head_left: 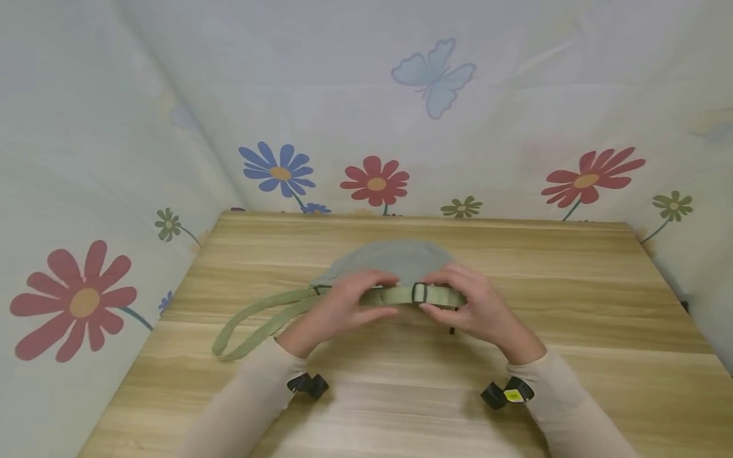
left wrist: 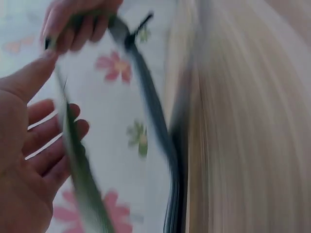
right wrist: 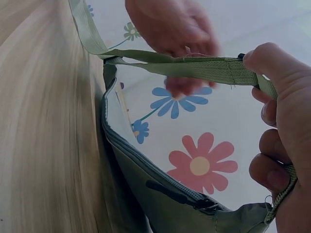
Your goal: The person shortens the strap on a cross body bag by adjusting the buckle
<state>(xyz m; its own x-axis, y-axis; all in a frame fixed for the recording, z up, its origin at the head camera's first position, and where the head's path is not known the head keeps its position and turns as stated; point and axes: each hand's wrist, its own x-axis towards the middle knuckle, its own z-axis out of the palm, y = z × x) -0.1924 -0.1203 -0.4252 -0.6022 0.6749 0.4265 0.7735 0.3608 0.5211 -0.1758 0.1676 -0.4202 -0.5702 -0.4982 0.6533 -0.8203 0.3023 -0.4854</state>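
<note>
A grey-green waist bag point(head_left: 395, 259) stands on the table with its green webbing strap point(head_left: 392, 296) raised along the near side. My right hand point(head_left: 478, 299) pinches the strap beside a black slider buckle point(head_left: 420, 293), its other fingers curled. Around the strap's left part is my left hand point(head_left: 343, 302), thumb and fingers spread apart; in the left wrist view the webbing point(left wrist: 73, 141) passes in front of its loosely bent fingers. A zipper point(right wrist: 150, 167) with a dark pull point(right wrist: 167, 191) runs along the bag in the right wrist view.
A loop of the strap point(head_left: 246, 343) lies to the left on the wooden table point(head_left: 572, 394). Pale cloth with printed flowers point(head_left: 375, 182) and a butterfly hangs behind and at the sides. Each wrist carries a small black camera point(head_left: 309, 384).
</note>
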